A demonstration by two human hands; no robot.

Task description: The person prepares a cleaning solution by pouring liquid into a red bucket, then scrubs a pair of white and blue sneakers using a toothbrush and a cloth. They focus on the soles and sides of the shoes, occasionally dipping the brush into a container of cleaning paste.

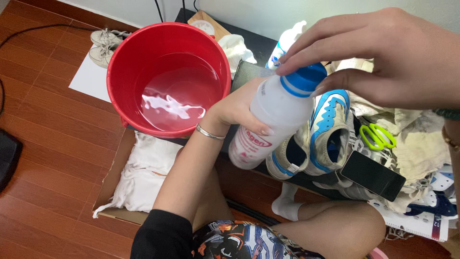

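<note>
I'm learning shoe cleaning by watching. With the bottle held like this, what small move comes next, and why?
Probably twist the blue cap off. The right hand has its fingers on the cap, the left hand grips the white bottle tilted, and the cap looks still on. The red bucket already holds water.

A bucket (167,79) holding water sits on the counter (254,72) at upper left. Just right of it, the left hand (237,108) grips a tilted bottle (273,120) around its middle, while the right hand (383,57) rests on the bottle's cap (304,79) from above. Behind the bottle lies a pair of sneakers (318,139); scissors (378,135) and a phone (373,175) lie further right. A second bottle (286,45) stands behind. Below the bucket, a cloth (143,175) lies on the floor (52,144).
</note>
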